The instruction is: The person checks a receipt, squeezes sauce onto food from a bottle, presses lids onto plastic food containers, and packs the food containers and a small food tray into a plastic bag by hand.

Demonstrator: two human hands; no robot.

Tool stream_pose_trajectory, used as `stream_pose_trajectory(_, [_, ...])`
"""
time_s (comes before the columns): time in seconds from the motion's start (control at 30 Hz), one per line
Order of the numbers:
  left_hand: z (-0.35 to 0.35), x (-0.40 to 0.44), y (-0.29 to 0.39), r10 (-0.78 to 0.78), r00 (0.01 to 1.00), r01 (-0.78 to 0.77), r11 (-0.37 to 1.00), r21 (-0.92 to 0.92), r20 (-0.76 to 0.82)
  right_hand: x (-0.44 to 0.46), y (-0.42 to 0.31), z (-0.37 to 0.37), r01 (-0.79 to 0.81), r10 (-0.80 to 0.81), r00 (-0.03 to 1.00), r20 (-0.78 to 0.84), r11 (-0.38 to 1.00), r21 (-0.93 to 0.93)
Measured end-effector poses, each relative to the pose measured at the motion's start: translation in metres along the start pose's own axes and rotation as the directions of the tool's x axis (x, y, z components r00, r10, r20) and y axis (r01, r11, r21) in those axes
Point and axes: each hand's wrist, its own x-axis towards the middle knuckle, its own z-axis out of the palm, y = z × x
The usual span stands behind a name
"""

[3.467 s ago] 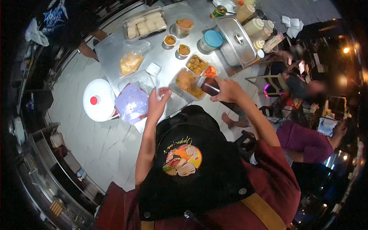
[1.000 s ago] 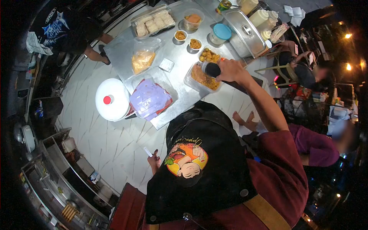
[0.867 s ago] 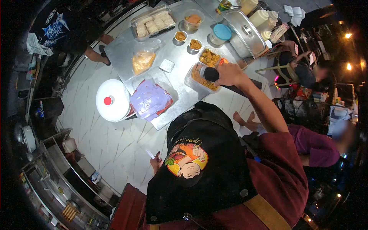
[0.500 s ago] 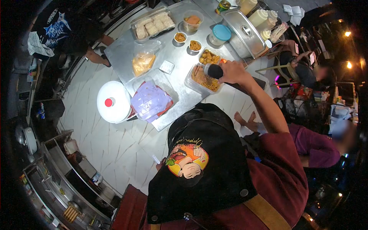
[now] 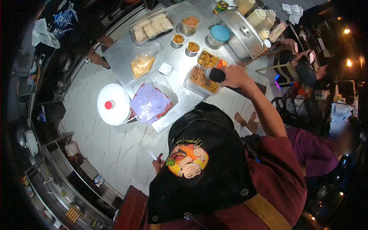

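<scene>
My right hand [image 5: 236, 76] is closed around a small shaker-like bottle [image 5: 217, 74] with a black end and a paler, clear-looking end. It is tilted sideways over a clear plastic container [image 5: 195, 89] of brown grains and strips of meat. Behind that container are a tub of round yellowish-brown pieces [image 5: 208, 59] and some orange-red pieces [image 5: 221, 64], partly hidden by my hand. Low beside my apron, my left hand [image 5: 158, 163] grips a thin white strip [image 5: 152, 155]; what kind of strip is unclear.
On the metal table [image 5: 180, 103] stand a purple-covered container [image 5: 150, 102], a bag of orange food [image 5: 142, 66], two sauce cups, a blue-lidded tub [image 5: 219, 33] and a lidded steel pan [image 5: 244, 30]. A white round-lidded pot [image 5: 114, 100] is at left. People sit at right.
My left hand has come further into view from beside the apron with the white strip. The right hand and bottle have shifted slightly, uncovering more of the orange-red pieces.
</scene>
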Motion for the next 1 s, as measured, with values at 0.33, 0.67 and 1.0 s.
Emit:
stream_pose_trajectory(0.33, [-0.005,0.012,-0.008,0.178,0.974,-0.225,0.851,0.474,0.143,-0.025,0.003,0.012,0.087,-0.086,0.994,0.064,0.996,-0.016])
stream_pose_trajectory(0.67, [0.000,0.017,0.007,0.059,0.994,-0.080,0.969,0.236,0.092,-0.018,0.020,0.011,0.085,-0.085,0.992,-0.089,0.996,-0.001])
stream_pose_trajectory(1.0, [-0.006,0.016,0.013,0.241,0.954,-0.298,0.831,0.470,0.179,-0.031,0.017,0.022,0.060,-0.060,0.998,0.013,0.998,0.007])
